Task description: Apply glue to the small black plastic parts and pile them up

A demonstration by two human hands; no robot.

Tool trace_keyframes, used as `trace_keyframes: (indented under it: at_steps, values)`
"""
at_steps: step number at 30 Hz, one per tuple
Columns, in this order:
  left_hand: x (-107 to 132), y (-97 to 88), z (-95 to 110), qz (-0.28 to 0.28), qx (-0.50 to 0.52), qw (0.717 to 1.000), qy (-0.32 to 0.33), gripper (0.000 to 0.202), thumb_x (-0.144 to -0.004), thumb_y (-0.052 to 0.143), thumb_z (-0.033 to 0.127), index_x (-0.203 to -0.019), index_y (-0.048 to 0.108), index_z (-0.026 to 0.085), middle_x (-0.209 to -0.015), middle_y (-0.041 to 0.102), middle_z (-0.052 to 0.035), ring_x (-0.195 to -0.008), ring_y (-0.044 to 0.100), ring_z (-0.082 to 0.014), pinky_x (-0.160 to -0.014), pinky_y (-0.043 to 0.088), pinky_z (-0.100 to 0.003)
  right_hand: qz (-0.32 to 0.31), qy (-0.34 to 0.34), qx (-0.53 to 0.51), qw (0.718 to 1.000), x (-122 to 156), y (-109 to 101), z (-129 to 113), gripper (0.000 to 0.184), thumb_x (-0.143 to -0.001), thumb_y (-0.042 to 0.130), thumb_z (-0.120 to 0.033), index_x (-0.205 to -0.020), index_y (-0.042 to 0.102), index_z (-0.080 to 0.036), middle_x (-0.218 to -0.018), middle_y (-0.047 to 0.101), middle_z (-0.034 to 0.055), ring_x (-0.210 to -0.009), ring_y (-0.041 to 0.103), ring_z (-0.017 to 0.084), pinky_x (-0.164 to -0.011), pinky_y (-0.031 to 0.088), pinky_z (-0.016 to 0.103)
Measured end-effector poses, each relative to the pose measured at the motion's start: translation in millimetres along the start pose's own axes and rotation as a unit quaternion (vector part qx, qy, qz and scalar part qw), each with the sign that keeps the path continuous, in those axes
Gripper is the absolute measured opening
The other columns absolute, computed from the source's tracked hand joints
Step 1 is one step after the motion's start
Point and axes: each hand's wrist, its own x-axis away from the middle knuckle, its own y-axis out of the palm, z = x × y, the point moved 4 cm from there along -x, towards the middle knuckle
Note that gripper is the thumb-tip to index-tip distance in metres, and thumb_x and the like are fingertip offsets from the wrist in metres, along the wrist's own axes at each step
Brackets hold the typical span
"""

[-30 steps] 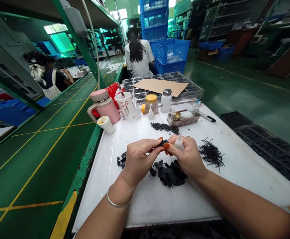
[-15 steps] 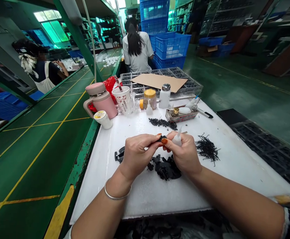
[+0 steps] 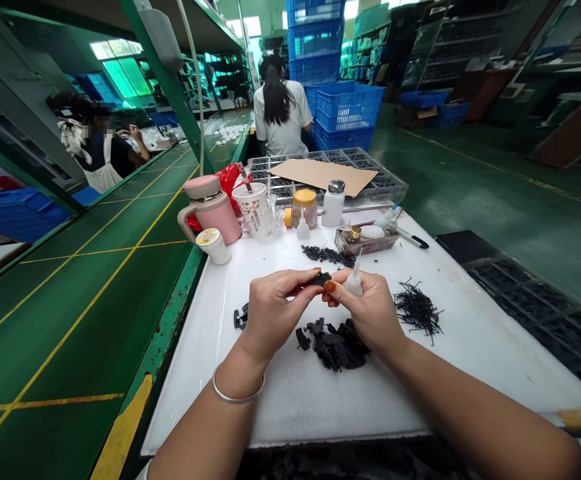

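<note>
My left hand [image 3: 273,315] pinches a small black plastic part [image 3: 321,279] between thumb and fingers. My right hand [image 3: 370,310] grips a white squeeze bottle with a pointed nozzle [image 3: 354,283], its tip up and close to the black part. Below my hands lies a heap of black plastic pieces [image 3: 334,347] on the white work surface [image 3: 290,413]. Several thin black wires [image 3: 417,310] lie to the right, small black beads [image 3: 326,255] lie ahead, and a black piece [image 3: 240,318] lies left of my left hand.
At the far end of the bench stand a pink mug [image 3: 211,212], a plastic cup [image 3: 251,208], a yellow-lidded jar [image 3: 304,208], a white bottle [image 3: 333,204] and a small tray of items [image 3: 365,240]. Behind them are a clear compartment tray [image 3: 325,180], a co-worker [image 3: 281,113] and blue crates [image 3: 345,110].
My hands stay close together, still holding the black part and white bottle. The whole view shifts slightly with my head.
</note>
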Motion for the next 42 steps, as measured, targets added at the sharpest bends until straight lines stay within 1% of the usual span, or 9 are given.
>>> trace_keyframes:
  at_steps: [3, 6, 11, 16, 19, 23, 30, 37, 42]
  values:
    - [0, 0.0, -5, -0.008, 0.04, 0.997, -0.072, 0.028, -0.074, 0.073, 0.023, -0.101, 0.073, 0.014, -0.087, 0.076, -0.0077, -0.073, 0.071, -0.0163, -0.068, 0.059, -0.025, -0.014, -0.004, 0.009, 1.0, -1, -1, 2, 0.021, -0.078, 0.072, -0.033, -0.069, 0.067, -0.014, -0.062, 0.063, 0.0016, -0.058, 0.057, 0.013, -0.056, 0.045, 0.024]
    - [1, 2.8, -11, -0.028, 0.108, 0.981, -0.158, 0.033, -0.073, 0.074, 0.026, -0.104, 0.072, 0.015, -0.088, 0.075, -0.0079, -0.075, 0.071, -0.0177, -0.07, 0.059, -0.027, -0.016, -0.017, 0.029, 0.999, -1, -3, 1, 0.018, -0.078, 0.072, -0.03, -0.069, 0.067, -0.015, -0.062, 0.063, 0.0013, -0.058, 0.057, 0.013, -0.057, 0.045, 0.024]
    - [2, 8.8, -18, -0.078, 0.266, 0.922, -0.27, 0.028, -0.071, 0.076, 0.024, -0.097, 0.074, 0.015, -0.083, 0.075, -0.0062, -0.074, 0.069, -0.0163, -0.064, 0.057, -0.023, -0.005, -0.035, 0.058, 0.998, -3, -5, -3, 0.011, -0.076, 0.073, -0.025, -0.07, 0.068, -0.017, -0.062, 0.063, -0.0013, -0.058, 0.055, 0.011, -0.057, 0.043, 0.022]
    - [1, 9.0, -21, -0.119, 0.336, 0.874, -0.331, 0.034, -0.066, 0.08, 0.022, -0.097, 0.072, 0.012, -0.072, 0.072, -0.0037, -0.063, 0.065, -0.012, -0.057, 0.053, -0.02, -0.002, -0.037, 0.058, 0.998, -4, -6, -2, 0.012, -0.075, 0.075, -0.025, -0.068, 0.067, -0.018, -0.063, 0.063, -0.0019, -0.06, 0.054, 0.01, -0.058, 0.041, 0.022]
    - [1, 7.4, -20, -0.141, 0.354, 0.861, -0.337, 0.042, -0.065, 0.08, 0.021, -0.104, 0.069, 0.011, -0.064, 0.068, -0.0006, -0.056, 0.062, -0.0095, -0.054, 0.051, -0.019, -0.018, -0.036, 0.037, 0.998, -5, -6, 3, 0.011, -0.075, 0.074, -0.025, -0.069, 0.068, -0.019, -0.065, 0.063, -0.0019, -0.062, 0.053, 0.01, -0.06, 0.041, 0.023]
    - [0, 4.9, -17, -0.155, 0.349, 0.861, -0.335, 0.043, -0.066, 0.079, 0.021, -0.106, 0.069, 0.011, -0.058, 0.065, 0.0013, -0.051, 0.059, -0.0078, -0.05, 0.048, -0.017, -0.046, -0.02, -0.002, 0.999, -5, -5, 10, 0.012, -0.075, 0.074, -0.025, -0.068, 0.067, -0.019, -0.065, 0.061, -0.0023, -0.063, 0.051, 0.01, -0.061, 0.039, 0.023]
    - [0, 4.0, -15, -0.162, 0.33, 0.865, -0.341, 0.046, -0.066, 0.078, 0.018, -0.11, 0.066, 0.01, -0.057, 0.064, 0.0018, -0.05, 0.058, -0.0075, -0.048, 0.046, -0.016, -0.12, 0.101, -0.11, 0.982, -6, 4, 22, 0.021, -0.08, 0.069, -0.032, -0.067, 0.062, -0.018, -0.059, 0.055, -0.0028, -0.055, 0.046, 0.009, -0.055, 0.035, 0.023]
    - [-2, 3.3, -18, -0.154, 0.326, 0.861, -0.359, 0.05, -0.065, 0.077, 0.015, -0.112, 0.059, 0.01, -0.058, 0.066, 0.0001, -0.049, 0.058, -0.0096, -0.048, 0.048, -0.019, -0.091, 0.037, 0.031, 0.995, -6, -2, 10, 0.019, -0.076, 0.074, -0.032, -0.068, 0.066, -0.017, -0.061, 0.058, -0.0012, -0.058, 0.047, 0.011, -0.057, 0.036, 0.024]
    - [-1, 3.8, -18, -0.153, 0.307, 0.87, -0.355, 0.048, -0.065, 0.076, 0.015, -0.11, 0.058, 0.013, -0.058, 0.066, 0.0005, -0.05, 0.058, -0.0109, -0.049, 0.05, -0.022, -0.081, 0.029, 0.064, 0.994, -7, -4, 5, 0.02, -0.076, 0.073, -0.034, -0.071, 0.068, -0.016, -0.062, 0.06, -0.0001, -0.059, 0.05, 0.012, -0.056, 0.038, 0.025]
